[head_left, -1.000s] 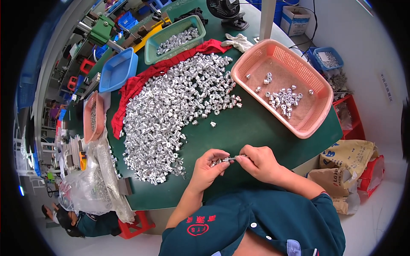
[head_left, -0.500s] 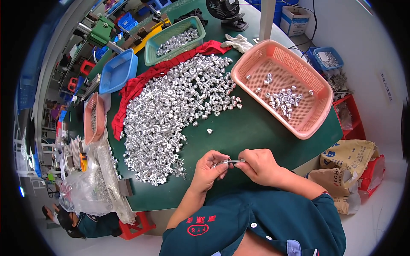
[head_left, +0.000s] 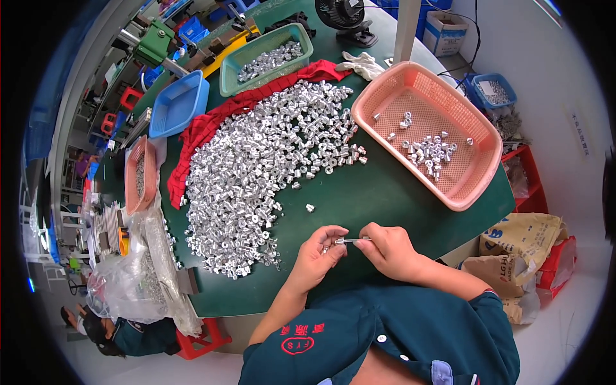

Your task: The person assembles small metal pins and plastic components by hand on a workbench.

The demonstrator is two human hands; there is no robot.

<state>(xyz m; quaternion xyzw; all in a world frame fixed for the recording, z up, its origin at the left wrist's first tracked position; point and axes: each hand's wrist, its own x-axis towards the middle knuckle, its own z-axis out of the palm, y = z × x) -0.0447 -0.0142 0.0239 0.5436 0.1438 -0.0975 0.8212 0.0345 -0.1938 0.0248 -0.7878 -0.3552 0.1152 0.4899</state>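
Work looks early: pink basket point(head_left: 478, 192) holds few metal sleeves point(head_left: 427, 151), big pile point(head_left: 269, 167) remains, left hand point(head_left: 317, 256) pinching one sleeve, right hand point(head_left: 388, 250) gripping thin pin point(head_left: 351, 240).

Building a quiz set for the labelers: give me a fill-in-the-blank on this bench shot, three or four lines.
1. The left hand pinches a small ____ part.
2. The right hand holds a thin metal rod pointing toward the ____ hand.
3. The pink basket sits to the ____ of the big pile of silver parts.
4. The pile lies partly on a ____ cloth.

Missing words: silver; left; right; red
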